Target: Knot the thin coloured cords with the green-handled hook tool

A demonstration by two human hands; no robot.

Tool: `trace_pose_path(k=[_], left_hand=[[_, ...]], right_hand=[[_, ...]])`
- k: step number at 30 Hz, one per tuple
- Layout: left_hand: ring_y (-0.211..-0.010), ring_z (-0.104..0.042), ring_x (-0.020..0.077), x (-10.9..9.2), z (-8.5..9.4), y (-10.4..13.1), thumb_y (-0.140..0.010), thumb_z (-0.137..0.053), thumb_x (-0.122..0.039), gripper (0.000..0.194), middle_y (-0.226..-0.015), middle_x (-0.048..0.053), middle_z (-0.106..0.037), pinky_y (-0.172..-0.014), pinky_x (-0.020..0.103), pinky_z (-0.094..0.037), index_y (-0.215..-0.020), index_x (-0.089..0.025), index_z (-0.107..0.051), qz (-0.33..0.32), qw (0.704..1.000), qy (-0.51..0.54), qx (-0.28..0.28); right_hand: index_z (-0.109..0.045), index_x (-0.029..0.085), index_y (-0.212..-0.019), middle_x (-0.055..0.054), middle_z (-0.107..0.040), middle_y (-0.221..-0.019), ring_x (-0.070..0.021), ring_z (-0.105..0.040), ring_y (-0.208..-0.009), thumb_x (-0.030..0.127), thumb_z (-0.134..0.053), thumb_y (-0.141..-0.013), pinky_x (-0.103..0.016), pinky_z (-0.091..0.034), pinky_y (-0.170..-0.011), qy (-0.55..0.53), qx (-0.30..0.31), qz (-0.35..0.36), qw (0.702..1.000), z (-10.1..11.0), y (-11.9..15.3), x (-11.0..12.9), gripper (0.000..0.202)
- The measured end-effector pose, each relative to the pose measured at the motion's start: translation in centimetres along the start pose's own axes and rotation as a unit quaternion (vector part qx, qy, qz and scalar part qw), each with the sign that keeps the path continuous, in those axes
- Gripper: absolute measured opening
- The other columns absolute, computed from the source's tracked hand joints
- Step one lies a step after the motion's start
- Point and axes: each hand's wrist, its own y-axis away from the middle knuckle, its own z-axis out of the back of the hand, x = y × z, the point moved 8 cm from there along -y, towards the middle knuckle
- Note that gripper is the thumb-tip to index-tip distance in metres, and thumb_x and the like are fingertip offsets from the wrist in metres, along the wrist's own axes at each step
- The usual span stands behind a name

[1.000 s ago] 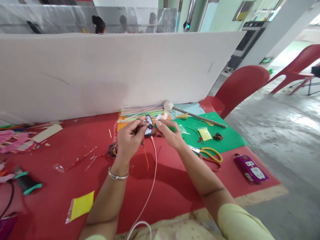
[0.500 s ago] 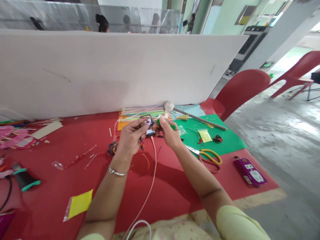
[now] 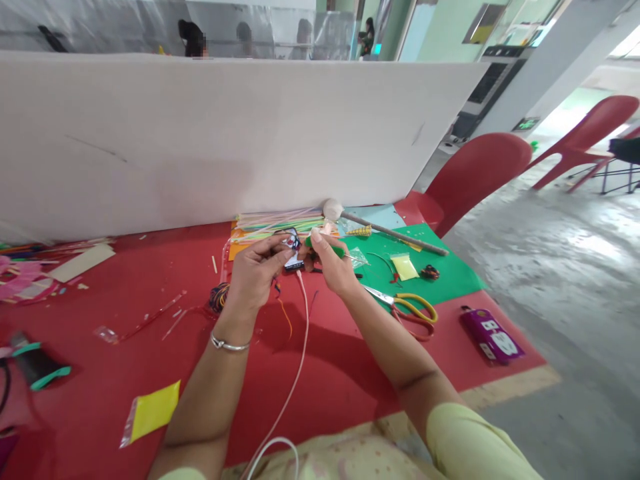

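My left hand [image 3: 255, 270] is closed in a pinch on a thin dark cord; its fingertips partly hide it. An orange strand [image 3: 287, 317] trails below those fingers. Close by on the right, my right hand [image 3: 331, 263] is wrapped round a green-handled tool [image 3: 340, 252], whose thin metal shaft points right. The tool's exact kind is too small to tell. Beneath and between the hands lies a phone [image 3: 294, 264], its screen lit and a pale cable [image 3: 306, 320] plugged into its lower end. A coiled bundle of multicoloured cord [image 3: 219, 298] sits beside my left wrist.
Scissors [image 3: 407, 308] and a yellow packet [image 3: 404, 267] lie on the green sheet [image 3: 450, 283]. A purple pouch [image 3: 491, 335] is at the right, another yellow packet [image 3: 153, 412] at the front left. Pipe cleaners [image 3: 280, 223] lie before the white partition [image 3: 210, 133].
The view has shifted slightly, so everything appears a little further left. My hands have turned a little, showing more of the phone and the tool's shaft. Both grips stay closed.
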Motion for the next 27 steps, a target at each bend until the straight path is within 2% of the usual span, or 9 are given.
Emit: trace_pose_path(k=[6,13,21,24,27], left_hand=[[-0.062,-0.056,0.0092,-0.3,0.2,0.1,-0.061,-0.093,-0.018,0.036,-0.080,0.003,-0.075,-0.054,0.022,-0.040,-0.097,-0.021,-0.088,-0.013,1.000,-0.015,-0.011],[-0.069,-0.063,0.0127,-0.6,0.4,0.3,-0.066,-0.092,-0.021,0.034,-0.084,0.004,-0.078,-0.062,0.024,-0.049,-0.100,-0.022,-0.088,-0.040,0.997,-0.064,-0.020],[-0.074,-0.068,0.0135,-0.6,0.5,0.1,-0.066,-0.093,-0.018,0.038,-0.086,0.004,-0.080,-0.068,0.024,-0.054,-0.103,-0.024,-0.088,-0.032,0.998,-0.060,0.002],[-0.075,-0.070,0.0165,-0.7,0.6,0.1,-0.065,-0.094,-0.021,0.036,-0.086,0.007,-0.080,-0.069,0.028,-0.057,-0.101,-0.022,-0.089,-0.019,0.997,-0.076,0.012],[-0.082,-0.073,0.0206,-1.2,0.5,0.1,-0.065,-0.094,-0.023,0.030,-0.089,0.009,-0.082,-0.076,0.032,-0.060,-0.095,-0.021,-0.089,-0.019,0.994,-0.101,0.043]], right_hand=[[-0.072,0.020,-0.072,0.000,-0.065,-0.062,-0.0104,-0.054,-0.051,0.070,-0.060,-0.096,-0.026,-0.042,-0.052,-0.005,0.002,-0.001,1.000,0.0,-0.1,-0.3,0.057],[-0.073,0.020,-0.074,-0.001,-0.067,-0.066,-0.0106,-0.054,-0.051,0.072,-0.061,-0.094,-0.026,-0.044,-0.050,-0.027,0.004,-0.023,0.999,0.0,-0.4,-1.2,0.058],[-0.072,0.021,-0.073,-0.001,-0.066,-0.066,-0.0112,-0.055,-0.053,0.072,-0.066,-0.091,-0.026,-0.044,-0.051,-0.050,-0.007,-0.031,0.998,0.2,-0.5,-1.8,0.055],[-0.068,0.020,-0.071,0.000,-0.063,-0.061,-0.0111,-0.053,-0.050,0.075,-0.069,-0.085,-0.025,-0.040,-0.047,-0.108,0.018,-0.066,0.992,-0.2,-0.8,-2.4,0.057],[-0.062,0.020,-0.066,0.003,-0.055,-0.053,-0.0086,-0.044,-0.044,0.074,-0.075,-0.078,-0.024,-0.031,-0.040,-0.166,0.052,-0.119,0.977,-0.6,-1.1,-3.0,0.056]])
